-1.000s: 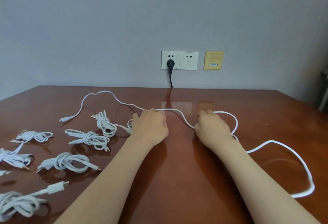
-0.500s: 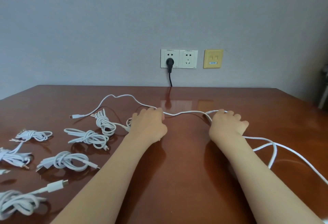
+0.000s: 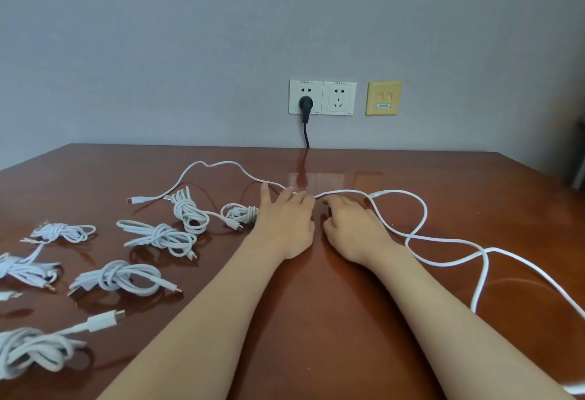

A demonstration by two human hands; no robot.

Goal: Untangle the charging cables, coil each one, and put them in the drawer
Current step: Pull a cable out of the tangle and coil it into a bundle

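Observation:
A long white cable (image 3: 422, 209) lies loose across the brown table (image 3: 316, 311). One connector end rests at the left (image 3: 134, 200), and loops trail off to the right edge. My left hand (image 3: 285, 225) lies over the cable at mid-table, thumb spread and fingers fairly straight. Close beside it, my right hand (image 3: 351, 231) has its fingers curled, and its fingertips pinch the cable where it comes out between the hands. Several coiled white cables (image 3: 158, 238) lie on the left of the table. No drawer is in view.
One small coiled cable (image 3: 240, 212) lies right against my left hand. On the wall behind the table are two white sockets (image 3: 338, 98), a black plug (image 3: 305, 103) with its cord going down, and a yellow data plate (image 3: 383, 97).
My right hand has come in from the right to sit next to my left hand, dragging cable with it. The loops at the right have shifted. My left hand's fingers have spread.

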